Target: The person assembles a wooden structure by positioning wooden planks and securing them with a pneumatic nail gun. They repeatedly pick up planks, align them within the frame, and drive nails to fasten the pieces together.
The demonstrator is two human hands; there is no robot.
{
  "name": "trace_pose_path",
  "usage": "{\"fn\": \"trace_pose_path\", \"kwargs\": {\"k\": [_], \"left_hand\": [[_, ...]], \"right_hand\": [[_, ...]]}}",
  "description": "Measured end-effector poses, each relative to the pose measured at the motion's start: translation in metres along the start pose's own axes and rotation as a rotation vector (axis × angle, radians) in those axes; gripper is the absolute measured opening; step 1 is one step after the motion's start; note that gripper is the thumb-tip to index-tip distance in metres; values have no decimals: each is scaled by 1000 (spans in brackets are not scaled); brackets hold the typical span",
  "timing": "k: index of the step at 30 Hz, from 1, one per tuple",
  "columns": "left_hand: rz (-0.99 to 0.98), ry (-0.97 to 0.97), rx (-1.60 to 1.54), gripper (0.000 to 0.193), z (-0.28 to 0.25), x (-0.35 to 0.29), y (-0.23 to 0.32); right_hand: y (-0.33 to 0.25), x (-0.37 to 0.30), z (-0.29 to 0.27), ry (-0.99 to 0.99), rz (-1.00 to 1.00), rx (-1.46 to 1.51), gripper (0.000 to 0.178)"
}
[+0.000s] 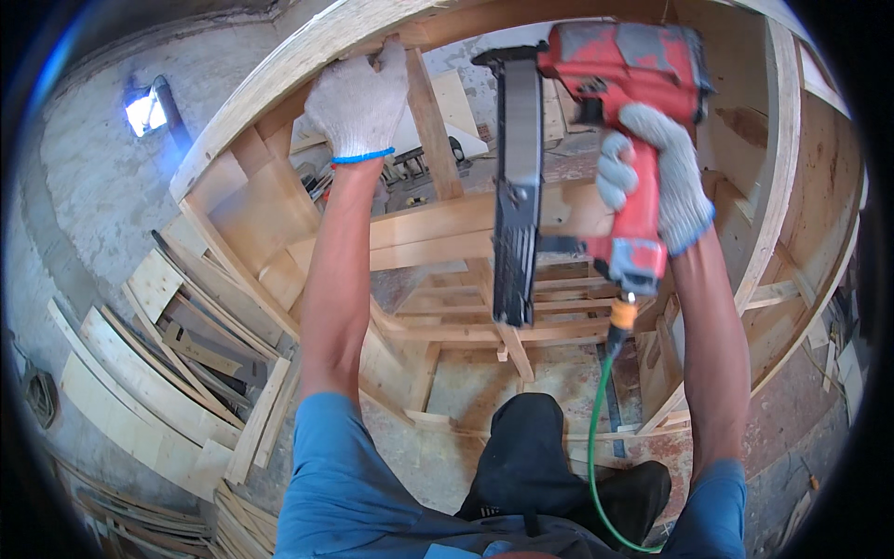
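A red pneumatic nail gun with a long black magazine is held up in my right hand, the gloved fingers wrapped round its handle. From the handle's base a green air hose runs down past my knee. My left hand, in a white knit glove with a blue cuff, is up at the underside of the frame's top rail, beside an upright wooden strut. Its fingers are mostly hidden behind the glove's back. The wooden frame stands in front of me.
Plywood panels and cut strips lean and lie on the left. Thin bent strips are piled at the lower left. Slatted crosspieces span the frame's lower part. A wall with a small bright opening is at the far left.
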State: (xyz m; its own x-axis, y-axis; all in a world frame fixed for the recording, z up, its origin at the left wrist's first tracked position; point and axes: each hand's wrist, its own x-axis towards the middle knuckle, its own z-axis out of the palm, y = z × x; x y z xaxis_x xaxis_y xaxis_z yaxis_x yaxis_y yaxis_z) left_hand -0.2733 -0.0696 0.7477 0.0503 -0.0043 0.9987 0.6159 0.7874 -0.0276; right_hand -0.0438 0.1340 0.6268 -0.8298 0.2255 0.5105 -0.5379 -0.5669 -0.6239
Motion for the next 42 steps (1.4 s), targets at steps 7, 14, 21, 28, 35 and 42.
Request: {"fn": "trace_pose_path", "kwargs": {"k": [7,14,21,28,35,42], "left_hand": [[84,96,-34,48,2,1,-2],[147,103,-6,46,1,1,-4],[117,103,-41,48,3,0,-3],[423,200,134,6,-1,1,-8],[377,150,184,56,-1,0,-6],[368,233,54,11,8,-1,-10]], "right_hand": [[0,88,4,-169,50,98,27],[11,124,14,-156,135,151,25],[8,125,15,-163,147,126,27],[6,121,21,-83,122,87,28],[8,121,13,-151,184,113,26],[9,120,0,-183,206,146,23]]}}
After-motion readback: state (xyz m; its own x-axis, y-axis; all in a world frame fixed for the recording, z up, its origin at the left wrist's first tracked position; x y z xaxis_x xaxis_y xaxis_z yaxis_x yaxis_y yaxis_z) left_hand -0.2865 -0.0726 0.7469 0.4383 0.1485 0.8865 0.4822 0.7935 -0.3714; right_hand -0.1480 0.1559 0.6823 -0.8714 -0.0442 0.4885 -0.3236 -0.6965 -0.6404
